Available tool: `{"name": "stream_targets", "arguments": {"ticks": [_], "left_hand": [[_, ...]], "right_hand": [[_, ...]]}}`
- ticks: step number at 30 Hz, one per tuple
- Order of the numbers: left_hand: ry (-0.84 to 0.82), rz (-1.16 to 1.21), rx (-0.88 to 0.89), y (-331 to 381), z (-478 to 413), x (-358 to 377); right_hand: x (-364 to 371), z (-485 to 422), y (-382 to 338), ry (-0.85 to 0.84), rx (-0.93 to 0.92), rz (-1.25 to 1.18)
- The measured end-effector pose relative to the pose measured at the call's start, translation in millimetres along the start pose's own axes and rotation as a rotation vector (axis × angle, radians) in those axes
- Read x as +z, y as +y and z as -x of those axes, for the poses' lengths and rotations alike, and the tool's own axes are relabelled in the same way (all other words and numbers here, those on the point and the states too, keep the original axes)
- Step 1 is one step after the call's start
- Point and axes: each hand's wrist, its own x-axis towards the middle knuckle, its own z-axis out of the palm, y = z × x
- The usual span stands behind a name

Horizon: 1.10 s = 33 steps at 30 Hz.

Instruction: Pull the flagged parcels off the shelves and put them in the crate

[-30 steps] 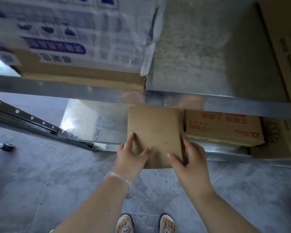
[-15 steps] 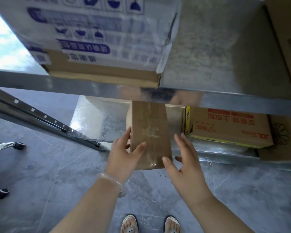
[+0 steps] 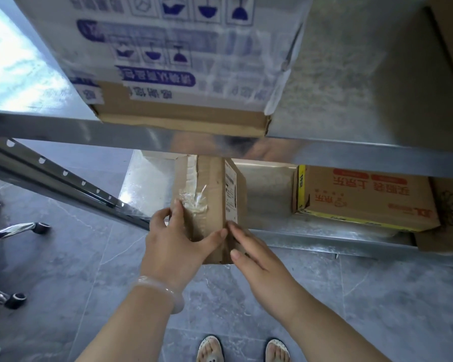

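head view. nearest: two feet in pale sandals (image 3: 210,348) on grey tiled floor (image 3: 377,296). at left on the floor: chrome chair base with castors (image 3: 16,300). clear bangle (image 3: 165,291) on left wrist. left hand (image 3: 173,246) gripping brown cardboard parcel (image 3: 211,184) at its near end, thumb laid across the taped face, fingers curled round the left edge. right hand (image 3: 259,259) laid against the parcel's right side near the lower corner, fingers straight, touching but not wrapped round it. parcel turned narrow face toward camera, near end jutting past the front lip of the lower metal shelf (image 3: 311,240), far end hidden under the upper shelf (image 3: 63,129). crumpled clear tape (image 3: 196,201) on the narrow face; white label (image 3: 231,197) on the right face, print too small to read. further right on the lower shelf, apart from the parcel: red-and-yellow printed carton (image 3: 364,202). on the upper shelf: large carton with blue handling symbols (image 3: 168,61).
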Motion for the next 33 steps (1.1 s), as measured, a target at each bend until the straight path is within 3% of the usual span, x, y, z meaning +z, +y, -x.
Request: {"name": "stream_targets", "arguments": {"ticks": [4,7,11,14,17,23,29,33], "left_hand": [[-0.051,0.152,-0.018,-14.4,-8.5,-13.1],[-0.071,0.469,-0.144,-26.5,-16.5,-13.1],[-0.151,0.689,-0.210,-36.5,-26.9,-4.6],[-0.169,0.613,-0.217,-41.0,-38.7,-1.5],[-0.143,0.383,-0.123,-39.5,-52.9,-1.8],[-0.123,0.062,0.014,-31.2,-72.3,8.2],[0.003,-0.060,0.042,-2.0,-45.0,21.6],[-0.099,-0.166,0.241,43.3,-15.3,31.8]], "right_hand": [[-9.3,-6.9,10.0,0.094,0.097,-0.060],[-19.8,-14.6,25.3,0.227,0.236,0.036],[-23.0,-21.5,32.0,0.243,0.340,-0.071],[-19.3,-25.4,29.5,0.235,0.301,-0.126],[-14.7,-27.1,25.1,0.195,0.279,-0.154],[-13.8,-32.5,23.9,0.063,0.263,-0.039],[-72.1,2.5,32.1,0.275,0.288,0.101],[-117.4,35.7,30.0,0.406,0.246,0.195]]}}
